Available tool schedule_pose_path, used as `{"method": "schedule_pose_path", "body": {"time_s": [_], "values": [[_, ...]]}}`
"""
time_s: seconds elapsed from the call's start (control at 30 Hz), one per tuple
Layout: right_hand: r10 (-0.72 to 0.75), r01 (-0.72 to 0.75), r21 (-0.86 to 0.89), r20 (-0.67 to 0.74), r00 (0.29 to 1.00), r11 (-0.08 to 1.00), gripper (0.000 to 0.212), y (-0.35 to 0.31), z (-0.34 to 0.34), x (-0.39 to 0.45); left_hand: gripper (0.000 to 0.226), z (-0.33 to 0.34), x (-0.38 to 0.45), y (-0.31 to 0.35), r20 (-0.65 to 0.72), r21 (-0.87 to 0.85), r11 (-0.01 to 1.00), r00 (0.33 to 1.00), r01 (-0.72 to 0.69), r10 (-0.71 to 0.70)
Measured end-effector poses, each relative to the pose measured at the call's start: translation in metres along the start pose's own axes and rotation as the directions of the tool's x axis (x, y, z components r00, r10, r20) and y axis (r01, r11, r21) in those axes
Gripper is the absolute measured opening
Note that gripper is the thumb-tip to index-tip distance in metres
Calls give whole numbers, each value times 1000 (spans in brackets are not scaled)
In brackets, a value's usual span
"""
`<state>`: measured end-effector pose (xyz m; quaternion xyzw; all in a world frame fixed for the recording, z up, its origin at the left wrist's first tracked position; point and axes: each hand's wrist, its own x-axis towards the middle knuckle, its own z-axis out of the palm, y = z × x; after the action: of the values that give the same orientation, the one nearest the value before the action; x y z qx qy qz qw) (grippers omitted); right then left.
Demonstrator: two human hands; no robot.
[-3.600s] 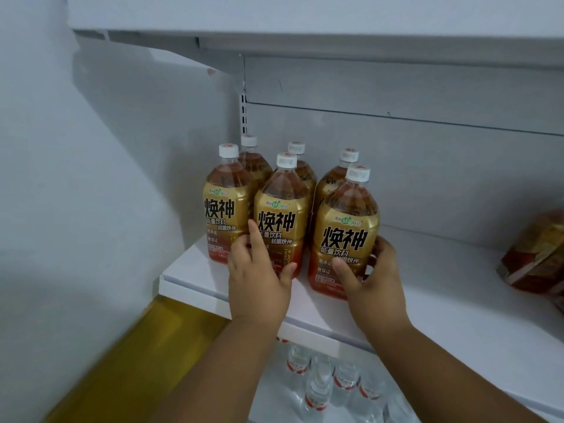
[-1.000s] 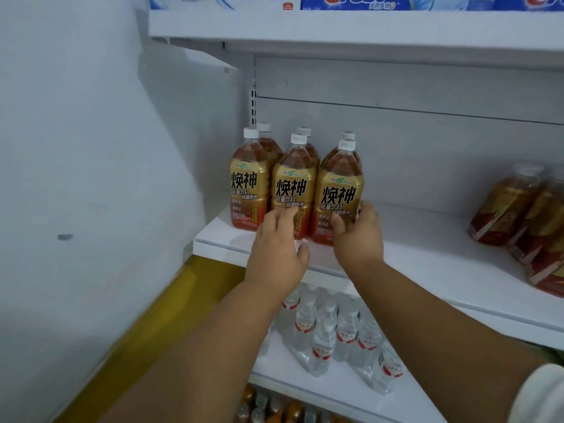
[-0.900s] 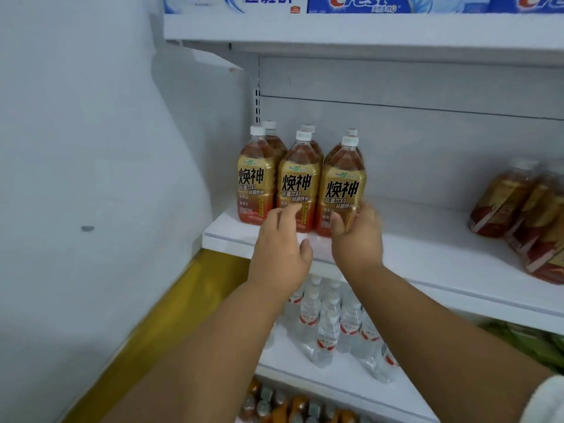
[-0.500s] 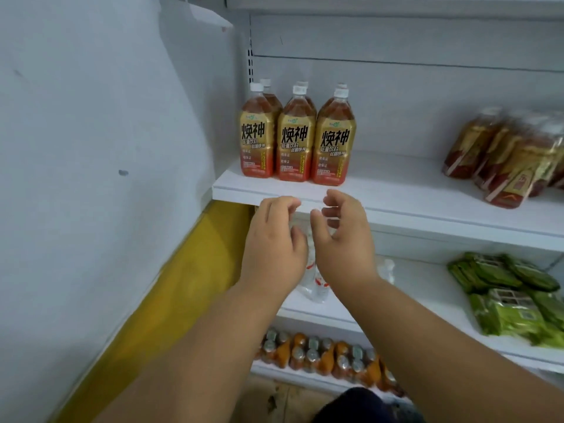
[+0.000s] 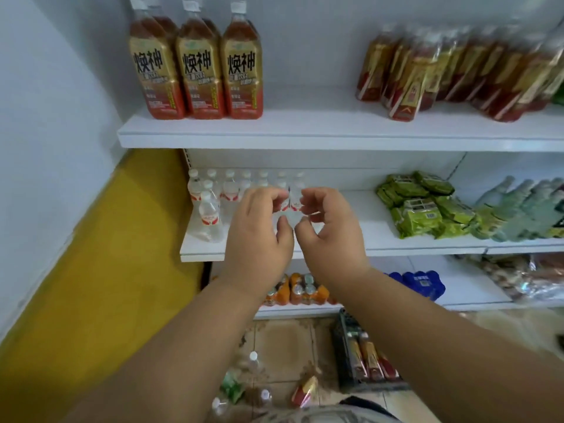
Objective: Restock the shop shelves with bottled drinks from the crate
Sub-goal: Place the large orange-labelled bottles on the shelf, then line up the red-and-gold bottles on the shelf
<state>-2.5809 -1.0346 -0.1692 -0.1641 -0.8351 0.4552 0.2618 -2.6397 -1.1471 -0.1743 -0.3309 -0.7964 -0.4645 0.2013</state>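
Note:
Several gold-labelled tea bottles (image 5: 200, 59) stand in rows at the left end of the upper white shelf (image 5: 305, 135). My left hand (image 5: 259, 236) and my right hand (image 5: 329, 233) hang side by side in front of the middle shelf, fingers loosely curled, holding nothing. Down on the tiled floor stands a dark crate (image 5: 360, 361) with a few more bottles (image 5: 370, 358) lying in it. It sits below my right forearm.
Small water bottles (image 5: 210, 206) fill the left of the middle shelf (image 5: 366, 242), green packets (image 5: 424, 206) to the right. Orange bottles (image 5: 305, 290) and blue caps (image 5: 421, 283) sit on the lowest shelf. Loose bottles (image 5: 244, 389) lie on the floor. A yellow-and-white wall (image 5: 91, 270) closes the left.
Both hands let go of the front tea bottles and drew back and down from the upper shelf. My view has tilted down, so the floor and the crate show.

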Motion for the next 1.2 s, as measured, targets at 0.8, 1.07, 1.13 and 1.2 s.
{"method": "schedule_pose_path", "body": {"time_s": [0.8,1.07,1.13,1.2], "values": [[283,-298,-123,-127,951,946,38,200,-361,-202,27,248,-190,279,372,-104,994,928,30,11],[403,-406,-121,-51,914,906,34,241,-363,-156,41,298,-171,256,511,-147,965,852,215,-113],[427,-427,-131,-29,904,895,35,253,-354,-140,41,316,-164,241,547,-157,957,828,244,-121],[453,-451,-135,-21,891,882,36,263,-349,-127,42,331,-157,230,579,-166,950,806,266,-125]]}}
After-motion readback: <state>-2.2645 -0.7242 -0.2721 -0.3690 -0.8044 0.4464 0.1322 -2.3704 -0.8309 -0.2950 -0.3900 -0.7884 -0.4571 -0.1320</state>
